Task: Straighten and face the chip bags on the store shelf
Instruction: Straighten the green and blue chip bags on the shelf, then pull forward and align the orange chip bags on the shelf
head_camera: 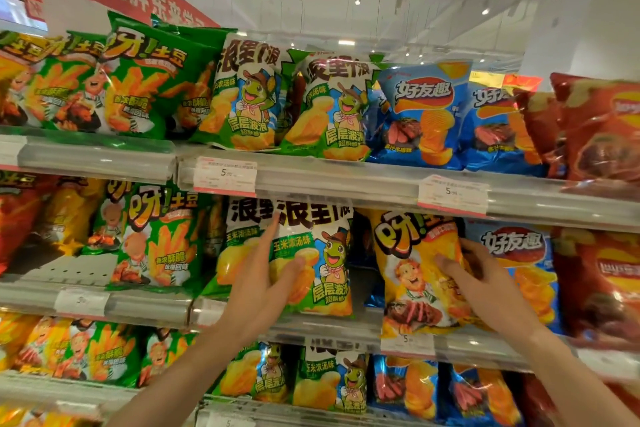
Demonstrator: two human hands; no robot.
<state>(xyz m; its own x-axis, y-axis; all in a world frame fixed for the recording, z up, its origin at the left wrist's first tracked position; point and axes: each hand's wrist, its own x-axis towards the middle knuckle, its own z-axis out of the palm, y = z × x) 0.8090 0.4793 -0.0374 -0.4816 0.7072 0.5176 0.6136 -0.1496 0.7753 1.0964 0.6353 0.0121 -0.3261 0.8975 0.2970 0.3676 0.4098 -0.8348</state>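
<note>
So the person's working the middle shelf right now, both hands up on bags near its front lip. Left hand is clamped on the green turtle bag, thumb across the front and fingers slipped behind its left side. Right hand has the yellow chips bag, thumb on the front, fingers wrapped round its right edge.

Progress-wise, looks like it's partway. The top shelf is mostly fronted, though those bags lean a bit. The middle one still needs work: there's a bare patch at its left end next to the green fries bag, and the yellow bag is crooked.

Both held bags stand with the long axis vertical, printed faces out toward the aisle. The turtle bag is close to straight; the yellow one tips, top leaning left.
</note>
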